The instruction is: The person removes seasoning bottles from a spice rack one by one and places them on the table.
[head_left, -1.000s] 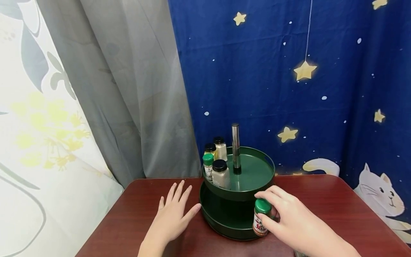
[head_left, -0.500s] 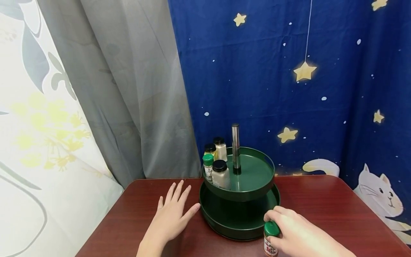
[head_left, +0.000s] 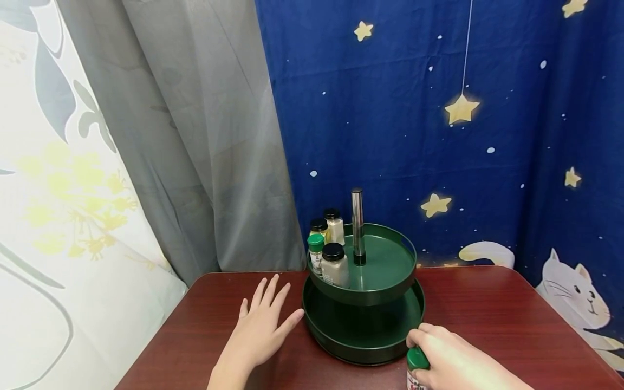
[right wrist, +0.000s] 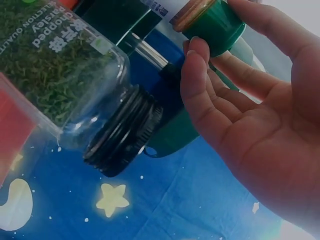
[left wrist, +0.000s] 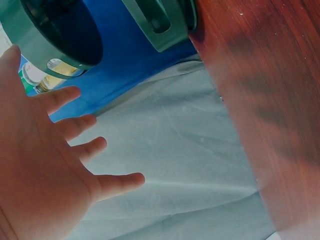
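Observation:
My right hand (head_left: 446,360) holds a small spice jar (head_left: 417,358) by its green cap, low at the front right of the table. In the right wrist view, thumb and fingertips pinch that green cap (right wrist: 215,27), and reddish contents show below it. A dark green two-tier round rack (head_left: 363,355) stands to the left of the jar. My left hand (head_left: 260,330) is spread beside the rack, thumb tip right at the lower tier's rim. On the upper tier's left side sit a green-capped jar (head_left: 316,254) and several black-capped jars (head_left: 335,268).
A black-capped jar of chopped parsley (right wrist: 65,75) looms close in the right wrist view. A metal post (head_left: 358,225) rises from the rack's middle. Behind the reddish-brown table (head_left: 468,303) hang a grey curtain (head_left: 195,162) and a blue star-patterned curtain (head_left: 390,135).
My right hand has carried the green-capped spice jar from the rack's front right edge down and to the right, toward the table's near side. The left hand has stayed nearly still.

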`<action>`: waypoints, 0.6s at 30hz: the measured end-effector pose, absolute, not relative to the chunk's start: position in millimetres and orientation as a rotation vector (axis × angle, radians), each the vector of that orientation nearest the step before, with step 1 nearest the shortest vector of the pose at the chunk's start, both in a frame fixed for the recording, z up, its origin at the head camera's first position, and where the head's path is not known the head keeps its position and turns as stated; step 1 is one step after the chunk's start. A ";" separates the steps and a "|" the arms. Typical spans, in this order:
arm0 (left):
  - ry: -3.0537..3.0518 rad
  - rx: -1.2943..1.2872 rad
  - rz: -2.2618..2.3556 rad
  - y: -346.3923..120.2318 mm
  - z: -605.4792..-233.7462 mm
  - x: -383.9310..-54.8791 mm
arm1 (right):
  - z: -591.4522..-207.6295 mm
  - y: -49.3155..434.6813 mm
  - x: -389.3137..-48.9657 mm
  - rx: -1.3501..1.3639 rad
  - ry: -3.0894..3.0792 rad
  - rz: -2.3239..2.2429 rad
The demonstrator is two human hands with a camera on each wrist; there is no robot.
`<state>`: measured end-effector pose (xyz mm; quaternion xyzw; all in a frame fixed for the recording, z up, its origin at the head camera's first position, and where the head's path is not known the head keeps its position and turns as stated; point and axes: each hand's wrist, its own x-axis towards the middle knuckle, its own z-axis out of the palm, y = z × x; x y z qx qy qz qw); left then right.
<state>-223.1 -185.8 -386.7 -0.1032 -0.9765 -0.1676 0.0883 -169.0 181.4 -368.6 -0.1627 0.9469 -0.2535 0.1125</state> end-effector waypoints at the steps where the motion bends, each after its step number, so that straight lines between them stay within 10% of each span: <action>1: -2.906 -0.307 -0.498 -185.7 -386.4 -222.9 | -368.7 180.5 -168.8 -0.462 2.779 -0.740; 18: -2.909 -0.304 -0.501 -185.1 -386.6 -222.1 | -374.8 177.2 -171.8 -0.378 2.777 -0.714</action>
